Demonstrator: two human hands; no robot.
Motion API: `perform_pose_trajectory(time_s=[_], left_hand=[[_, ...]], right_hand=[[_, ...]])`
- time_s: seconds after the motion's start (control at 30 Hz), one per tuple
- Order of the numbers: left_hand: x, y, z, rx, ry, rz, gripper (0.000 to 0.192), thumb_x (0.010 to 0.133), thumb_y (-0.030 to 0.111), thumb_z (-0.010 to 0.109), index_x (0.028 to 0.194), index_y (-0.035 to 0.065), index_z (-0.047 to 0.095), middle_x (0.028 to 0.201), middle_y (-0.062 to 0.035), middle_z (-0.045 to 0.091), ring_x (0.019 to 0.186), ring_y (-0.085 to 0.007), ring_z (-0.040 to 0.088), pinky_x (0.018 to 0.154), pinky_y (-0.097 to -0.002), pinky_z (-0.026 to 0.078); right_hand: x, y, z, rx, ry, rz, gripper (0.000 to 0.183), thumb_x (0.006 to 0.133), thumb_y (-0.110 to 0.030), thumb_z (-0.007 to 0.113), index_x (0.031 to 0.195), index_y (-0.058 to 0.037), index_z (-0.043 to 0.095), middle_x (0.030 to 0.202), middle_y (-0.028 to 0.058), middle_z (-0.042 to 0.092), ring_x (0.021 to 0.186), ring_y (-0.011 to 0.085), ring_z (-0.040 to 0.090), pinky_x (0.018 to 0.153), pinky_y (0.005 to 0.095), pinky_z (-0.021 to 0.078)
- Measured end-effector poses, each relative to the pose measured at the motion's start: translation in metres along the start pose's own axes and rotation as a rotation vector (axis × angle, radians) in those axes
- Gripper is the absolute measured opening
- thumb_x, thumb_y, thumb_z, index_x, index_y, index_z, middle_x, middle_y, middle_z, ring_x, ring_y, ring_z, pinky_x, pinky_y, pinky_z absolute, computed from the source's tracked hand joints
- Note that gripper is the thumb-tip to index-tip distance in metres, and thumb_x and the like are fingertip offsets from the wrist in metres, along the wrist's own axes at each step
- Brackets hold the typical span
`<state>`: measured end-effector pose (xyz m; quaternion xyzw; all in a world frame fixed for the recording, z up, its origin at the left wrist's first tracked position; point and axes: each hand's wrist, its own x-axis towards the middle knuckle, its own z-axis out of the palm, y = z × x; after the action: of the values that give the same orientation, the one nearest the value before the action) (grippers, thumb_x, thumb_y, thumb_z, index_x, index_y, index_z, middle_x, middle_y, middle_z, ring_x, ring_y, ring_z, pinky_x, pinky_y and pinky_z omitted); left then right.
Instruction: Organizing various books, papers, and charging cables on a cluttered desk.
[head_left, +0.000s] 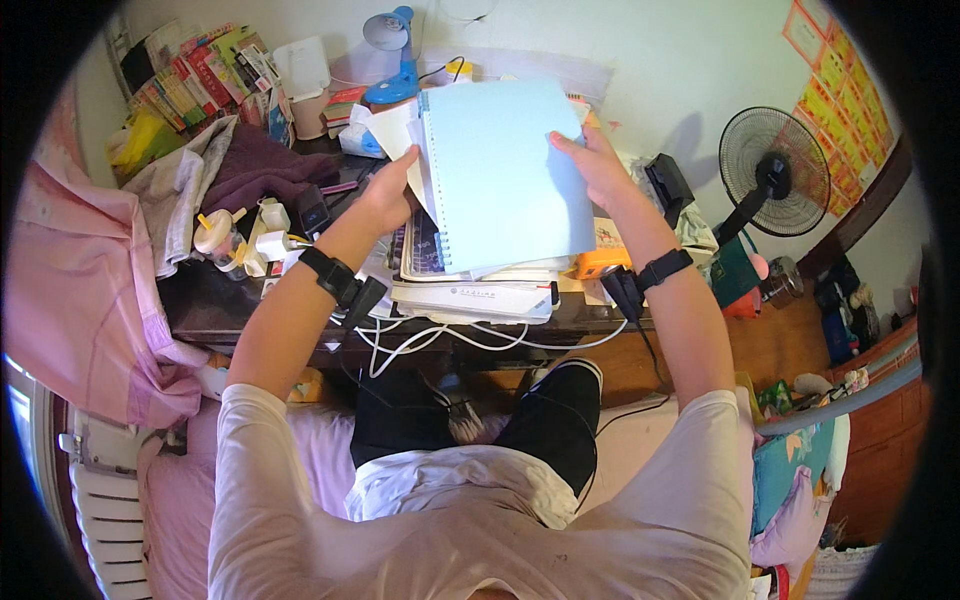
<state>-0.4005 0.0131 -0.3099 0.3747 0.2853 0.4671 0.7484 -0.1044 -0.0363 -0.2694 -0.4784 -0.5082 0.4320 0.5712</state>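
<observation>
A pale blue spiral-bound notebook (502, 172), with loose white papers (394, 139) at its left edge, is held between both hands above a stack of books and papers (476, 298) on the dark desk. My left hand (392, 191) grips the left side, its thumb on the papers. On the right edge, my right hand (589, 166) has its thumb on the notebook's face and its fingers behind. The notebook hides much of the stack's top. Each forearm wears a black strap with a small device.
White cables (442, 335) hang along the desk's front edge. To the left are a lidded cup (219, 236), chargers (271, 244) and cloths. A blue desk lamp (394, 86) stands behind, and a black fan (774, 172) is at the right, near an orange item (600, 262).
</observation>
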Motion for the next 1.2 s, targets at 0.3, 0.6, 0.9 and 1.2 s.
perform_pose_trajectory(time_s=[0.3,0.6,0.9,1.2], left_hand=[[0.029,-0.01,-0.037,0.029,0.16,0.086,0.051,0.105,0.036,0.04,0.136,-0.0044,0.044,0.128,-0.0171,0.059,0.112,-0.03,0.061,0.095,-0.0443,0.052],[0.03,0.034,-0.071,0.135,0.36,0.15,0.04,0.106,0.029,0.04,0.132,-0.0014,0.047,0.123,-0.0164,0.061,0.104,-0.0309,0.066,0.087,-0.0468,0.057],[0.03,0.088,-0.109,0.431,0.45,0.291,0.04,0.103,0.025,0.05,0.125,-0.0088,0.051,0.114,-0.0155,0.063,0.096,-0.0264,0.065,0.083,-0.0404,0.055],[0.012,0.158,-0.094,0.755,0.545,0.762,0.036,0.099,0.025,0.055,0.111,-0.0087,0.061,0.094,-0.0119,0.066,0.077,-0.019,0.061,0.069,-0.0337,0.05]], right_hand=[[0.006,0.011,0.012,0.075,-0.159,0.315,0.048,0.089,-0.012,0.072,0.123,0.0145,0.052,0.109,0.0191,0.066,0.091,0.0254,0.068,0.083,0.0395,0.0565],[0.01,0.051,0.01,0.107,0.069,0.3,0.03,0.086,-0.001,0.068,0.111,0.0133,0.061,0.107,0.0224,0.067,0.092,0.0292,0.069,0.079,0.043,0.0577],[0.004,0.044,0.004,0.05,-0.115,0.309,0.036,0.087,0.0,0.065,0.121,0.0074,0.057,0.113,0.017,0.065,0.096,0.0251,0.068,0.084,0.0384,0.0578],[-0.003,0.054,0.007,-0.054,-0.104,0.212,0.034,0.087,-0.006,0.064,0.119,0.0044,0.059,0.11,0.0149,0.065,0.098,0.0243,0.065,0.084,0.0394,0.0551]])
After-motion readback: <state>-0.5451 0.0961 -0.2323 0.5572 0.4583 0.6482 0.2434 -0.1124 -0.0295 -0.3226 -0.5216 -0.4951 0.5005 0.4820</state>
